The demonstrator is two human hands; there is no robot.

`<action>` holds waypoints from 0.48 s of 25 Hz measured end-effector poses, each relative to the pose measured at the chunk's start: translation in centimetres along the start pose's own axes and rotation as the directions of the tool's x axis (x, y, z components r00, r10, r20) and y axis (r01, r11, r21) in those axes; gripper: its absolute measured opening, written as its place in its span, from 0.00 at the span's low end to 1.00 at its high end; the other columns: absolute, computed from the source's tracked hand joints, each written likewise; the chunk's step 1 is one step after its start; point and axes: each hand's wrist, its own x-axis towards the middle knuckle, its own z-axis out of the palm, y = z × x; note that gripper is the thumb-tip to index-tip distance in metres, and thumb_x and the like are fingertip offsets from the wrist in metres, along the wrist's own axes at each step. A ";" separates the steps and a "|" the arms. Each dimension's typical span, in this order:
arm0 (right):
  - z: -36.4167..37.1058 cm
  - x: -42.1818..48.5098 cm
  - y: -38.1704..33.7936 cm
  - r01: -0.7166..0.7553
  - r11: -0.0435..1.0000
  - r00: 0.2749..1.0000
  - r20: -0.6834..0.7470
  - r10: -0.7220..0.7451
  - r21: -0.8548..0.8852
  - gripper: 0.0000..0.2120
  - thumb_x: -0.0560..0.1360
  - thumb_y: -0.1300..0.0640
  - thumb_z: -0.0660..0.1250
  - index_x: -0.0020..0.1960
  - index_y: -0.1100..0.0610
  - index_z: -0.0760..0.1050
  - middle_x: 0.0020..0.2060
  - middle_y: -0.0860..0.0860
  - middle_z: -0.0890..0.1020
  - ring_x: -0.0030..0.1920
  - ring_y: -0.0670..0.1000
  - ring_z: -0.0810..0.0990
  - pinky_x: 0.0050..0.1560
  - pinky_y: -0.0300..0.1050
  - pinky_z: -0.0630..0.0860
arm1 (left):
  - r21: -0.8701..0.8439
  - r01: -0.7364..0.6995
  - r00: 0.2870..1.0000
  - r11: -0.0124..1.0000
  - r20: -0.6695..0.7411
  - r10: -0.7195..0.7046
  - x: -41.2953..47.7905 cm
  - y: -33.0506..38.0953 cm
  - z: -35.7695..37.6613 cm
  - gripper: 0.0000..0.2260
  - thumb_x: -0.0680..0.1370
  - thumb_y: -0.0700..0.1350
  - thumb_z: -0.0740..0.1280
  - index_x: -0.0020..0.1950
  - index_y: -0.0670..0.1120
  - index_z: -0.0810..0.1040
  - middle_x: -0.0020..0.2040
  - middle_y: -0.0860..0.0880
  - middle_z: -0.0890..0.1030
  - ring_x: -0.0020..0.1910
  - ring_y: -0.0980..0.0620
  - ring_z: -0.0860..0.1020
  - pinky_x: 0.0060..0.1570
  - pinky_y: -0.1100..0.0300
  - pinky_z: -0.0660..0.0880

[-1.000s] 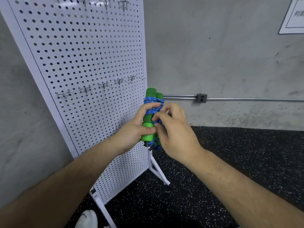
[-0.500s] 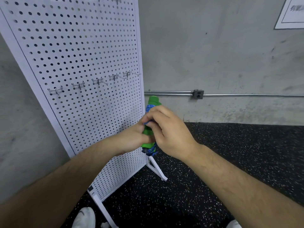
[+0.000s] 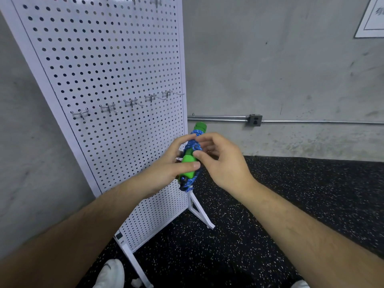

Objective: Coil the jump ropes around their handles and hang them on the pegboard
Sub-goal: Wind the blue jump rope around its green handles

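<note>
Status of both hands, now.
Left hand: closed around the coiled jump rope.
Right hand: thumb and forefinger touch its coils; whether they pinch cannot be told.

No text can be read. A framed notice (image 3: pixel 371 16) is mounted on the wall (image 3: pixel 270 59) and cut off at the upper right. Only a blurred fragment of dark characters is seen. A small dark label (image 3: pixel 118 236) is fixed at the pegboard's (image 3: pixel 104 59) lower edge, its print too small to be made out.
</note>
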 end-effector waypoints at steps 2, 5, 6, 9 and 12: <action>-0.1 0.3 -0.1 -0.070 0.993 0.996 -0.039 0.074 0.097 0.13 0.76 0.62 0.73 0.56 0.48 0.79 0.49 0.44 0.83 0.49 0.42 0.81 0.54 0.35 0.77 | -0.054 0.025 0.999 0.998 -0.044 -0.027 0.1 0.3 -0.1 0.21 0.76 0.54 0.71 0.67 0.68 0.73 0.57 0.43 0.78 0.56 0.49 0.82 0.59 0.50 0.76; 0.0 0.6 -0.2 -0.121 0.974 0.989 -0.064 0.136 0.193 0.14 0.75 0.64 0.74 0.52 0.46 0.79 0.45 0.46 0.84 0.45 0.44 0.82 0.53 0.43 0.80 | -0.007 0.027 0.998 1.000 -0.050 -0.027 -0.1 0.9 0.3 0.21 0.76 0.53 0.72 0.68 0.62 0.75 0.61 0.49 0.81 0.54 0.52 0.84 0.55 0.56 0.78; 0.0 0.7 -0.3 -0.144 0.967 0.985 -0.064 0.161 0.212 0.13 0.74 0.64 0.74 0.51 0.46 0.80 0.44 0.46 0.84 0.44 0.43 0.82 0.52 0.42 0.80 | 0.033 0.023 0.999 0.999 -0.049 -0.021 -0.2 1.0 0.4 0.21 0.76 0.50 0.74 0.68 0.60 0.76 0.63 0.52 0.80 0.54 0.53 0.84 0.53 0.60 0.79; 0.1 0.9 -0.3 -0.204 0.952 0.976 -0.022 0.215 0.228 0.12 0.74 0.61 0.75 0.49 0.44 0.80 0.40 0.46 0.82 0.41 0.47 0.83 0.48 0.42 0.80 | 0.139 0.037 0.990 0.990 -0.143 -0.016 -0.4 1.4 0.9 0.17 0.75 0.42 0.76 0.60 0.54 0.78 0.61 0.55 0.79 0.47 0.59 0.84 0.46 0.68 0.78; 0.2 1.0 -0.2 -0.238 0.941 0.971 0.038 0.236 0.241 0.11 0.75 0.60 0.74 0.49 0.44 0.81 0.41 0.49 0.83 0.43 0.52 0.84 0.49 0.46 0.82 | 0.226 0.054 0.977 0.973 -0.214 -0.004 0.0 1.2 0.5 0.11 0.74 0.44 0.77 0.55 0.51 0.81 0.52 0.55 0.84 0.45 0.58 0.83 0.52 0.60 0.78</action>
